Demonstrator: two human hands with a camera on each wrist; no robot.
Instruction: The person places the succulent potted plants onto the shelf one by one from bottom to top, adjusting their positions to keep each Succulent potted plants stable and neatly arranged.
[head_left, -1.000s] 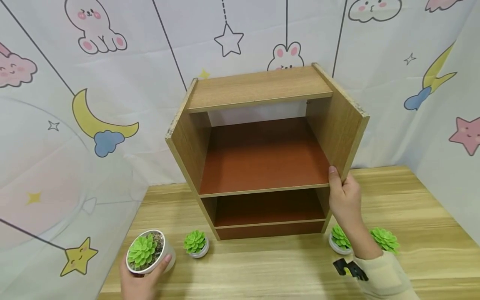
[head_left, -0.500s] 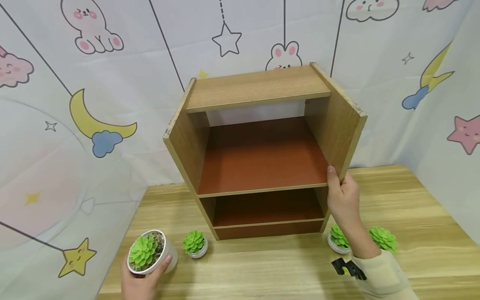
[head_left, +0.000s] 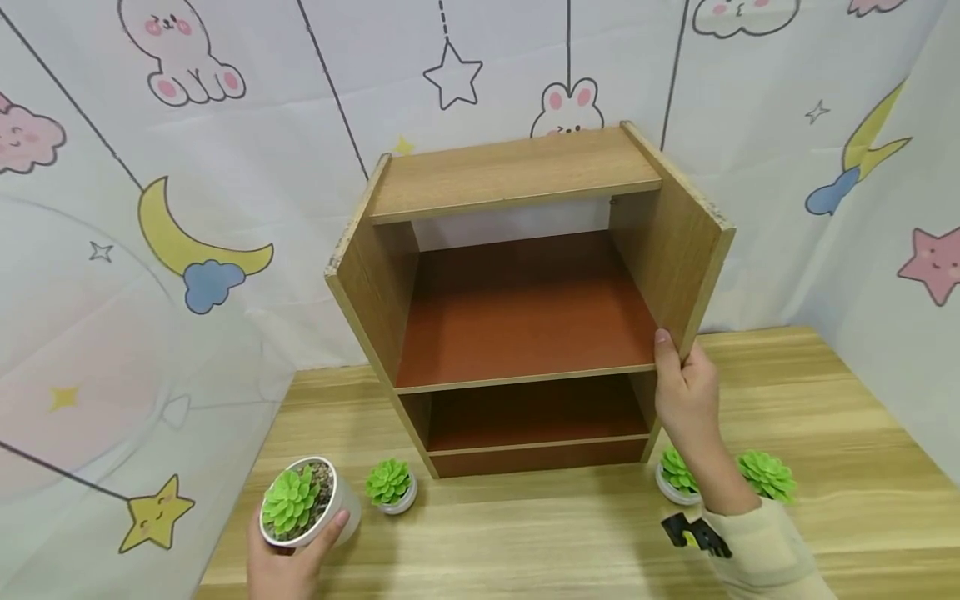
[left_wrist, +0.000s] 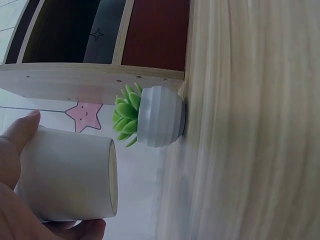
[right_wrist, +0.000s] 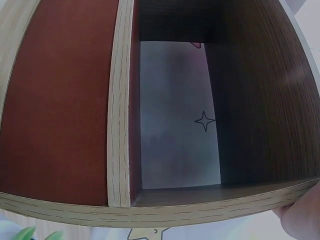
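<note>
A white pot (head_left: pixel 347 508) with a green succulent (head_left: pixel 290 500) and pebbles is gripped by my left hand (head_left: pixel 288 567), tilted and raised off the table; the left wrist view shows its smooth wall and bottom (left_wrist: pixel 75 175). My right hand (head_left: pixel 690 396) grips the right side panel of a wooden shelf unit (head_left: pixel 517 375), thumb on the inner face by the middle board. The unit stands on the table with two brown-red boards and an open back. Beside its left foot sits a small succulent in a ribbed grey-white pot (left_wrist: pixel 160 117).
Two more succulents stand right of the unit: one potted plant (head_left: pixel 678 477) partly behind my right forearm, another green plant (head_left: pixel 767 477) beyond it. Wood-grain table (head_left: pixel 510 542) lies in front. A printed white curtain (head_left: pixel 300 208) hangs behind and at both sides.
My left hand and the held pot have shifted slightly to the right. My right hand keeps its grip on the shelf unit, which stays in place.
</note>
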